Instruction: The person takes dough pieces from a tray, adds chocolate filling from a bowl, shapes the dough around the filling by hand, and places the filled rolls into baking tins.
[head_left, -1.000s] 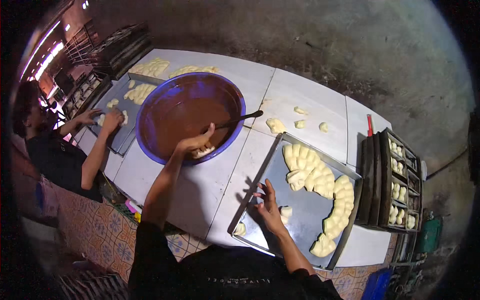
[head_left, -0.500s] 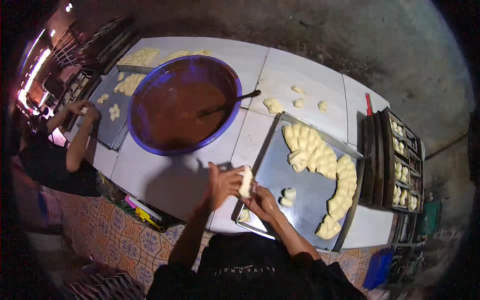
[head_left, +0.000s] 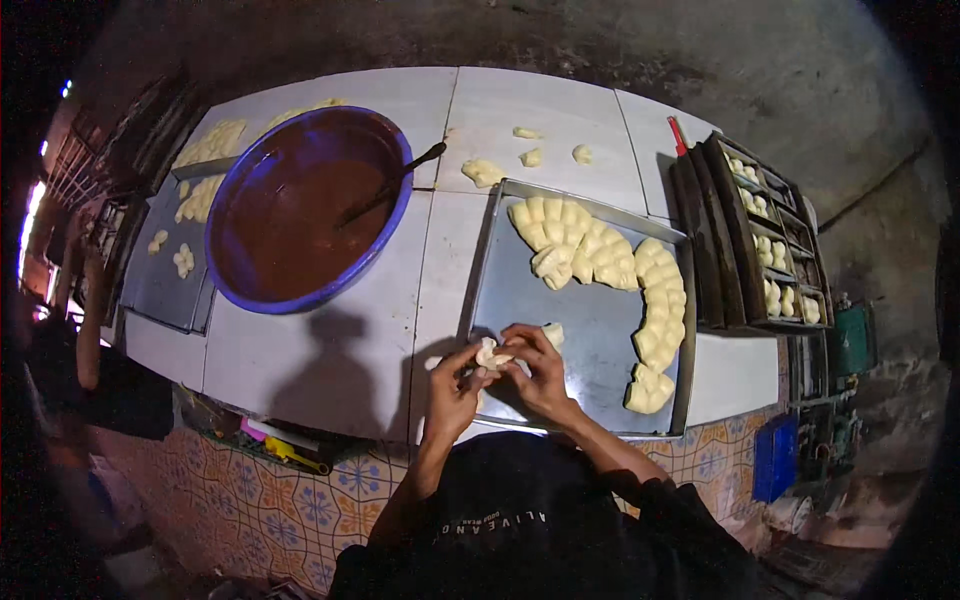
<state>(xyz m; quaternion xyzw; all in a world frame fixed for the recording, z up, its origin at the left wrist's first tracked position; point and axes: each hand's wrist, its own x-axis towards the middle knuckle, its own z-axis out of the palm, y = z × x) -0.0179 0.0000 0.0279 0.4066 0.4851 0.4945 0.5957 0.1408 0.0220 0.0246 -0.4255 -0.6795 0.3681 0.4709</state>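
Observation:
A small piece of pale dough (head_left: 489, 354) is pinched between the fingers of both hands above the near left edge of a metal tray (head_left: 590, 350). My left hand (head_left: 455, 392) closes on its left side. My right hand (head_left: 540, 372) grips it from the right, fingers bent over the top. Just behind the right hand, a dough piece (head_left: 553, 335) lies on the tray, partly covered by the fingers. A curved row of lobed dough (head_left: 660, 310) runs along the tray's far and right sides. Another bit of dough (head_left: 432, 363) shows beside my left hand.
Left of the tray stands a large blue-purple basin (head_left: 385, 245) of brown filling, with a dark-handled utensil (head_left: 425, 157) leaning in it. Loose dough lumps (head_left: 483, 173) lie behind the tray. Dark molds with dough (head_left: 770, 240) stand at right. Another person's arm (head_left: 90, 320) is at far left.
My view has shifted, so the table sits further left. Both hands have come together over the tray's near left part, and the dough between them looks more folded and more covered by fingers.

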